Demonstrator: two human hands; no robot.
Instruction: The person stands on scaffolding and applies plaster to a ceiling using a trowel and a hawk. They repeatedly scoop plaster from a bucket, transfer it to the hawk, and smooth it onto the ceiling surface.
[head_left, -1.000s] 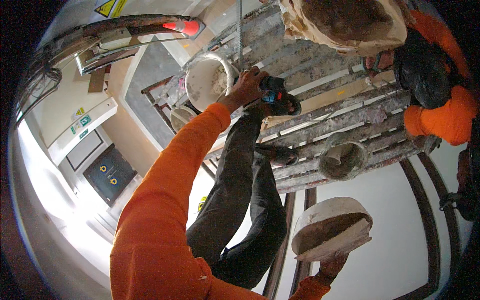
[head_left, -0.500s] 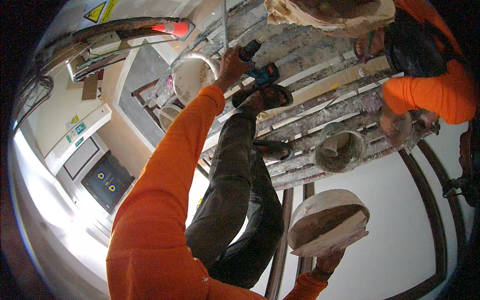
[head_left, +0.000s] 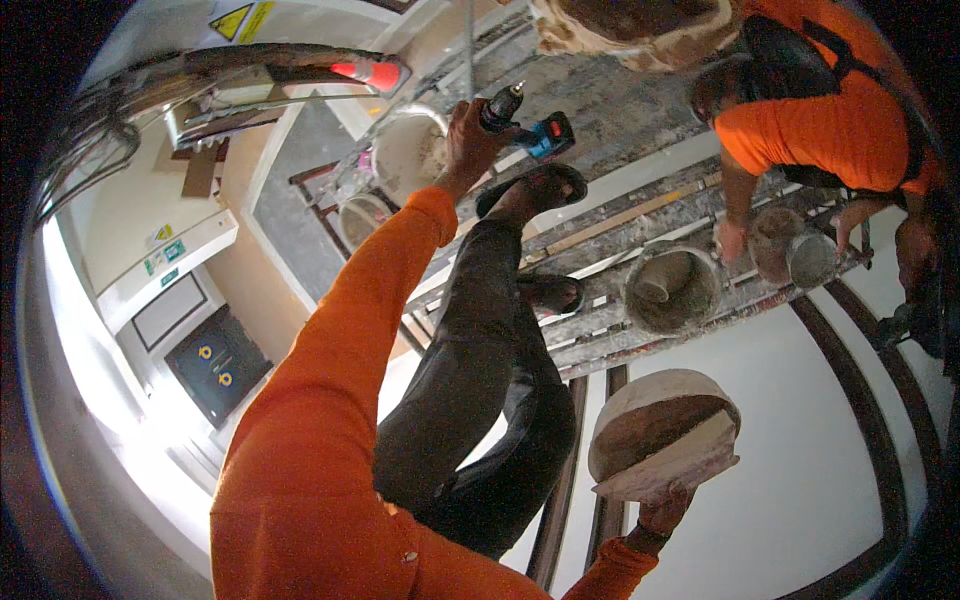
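Observation:
My left hand (head_left: 472, 142), at the end of an outstretched orange sleeve, is closed around a blue and black cordless drill (head_left: 546, 136). Its chuck and a short bit point away from me; my fingers hide part of the body. Low on the right, my right hand (head_left: 668, 508) grips a plaster-crusted round bowl (head_left: 664, 392) from below. A flat pale plate (head_left: 682, 462) lies across the bowl's mouth, against my fingers. The bowl is tilted so its dark inside shows.
Plaster-spattered scaffold planks (head_left: 640, 110) carry a white bucket (head_left: 405, 150), a grey bucket (head_left: 672, 290) with a small cup inside, and a large paper sack (head_left: 640, 35). My sandalled feet (head_left: 545, 190) stand among them. A co-worker in orange (head_left: 820, 135) bends over containers (head_left: 785, 245) at right.
The drill has turned in my left hand, its battery swinging right. The bowl has shifted slightly right. The co-worker has bent lower, with hands now at the containers.

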